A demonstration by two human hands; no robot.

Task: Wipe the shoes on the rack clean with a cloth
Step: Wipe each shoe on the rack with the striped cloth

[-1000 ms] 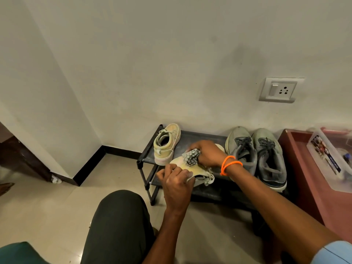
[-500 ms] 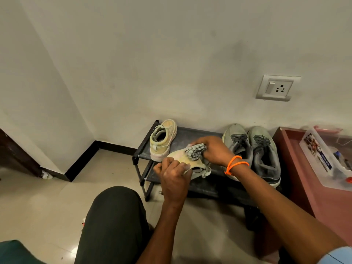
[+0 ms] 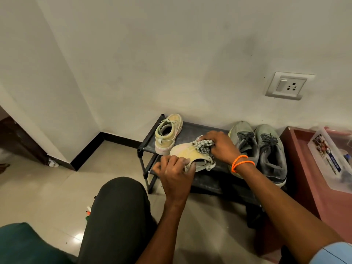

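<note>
Cloth (image 3: pixel 203 146) farther up tilted shoe (image 3: pixel 185 153)

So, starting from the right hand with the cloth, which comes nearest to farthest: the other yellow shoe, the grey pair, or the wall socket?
From the right hand:
1. Grey pair, just to its right on the rack.
2. Other yellow shoe, to its left, at the rack's end.
3. Wall socket, up on the wall, plainly farthest.
</note>
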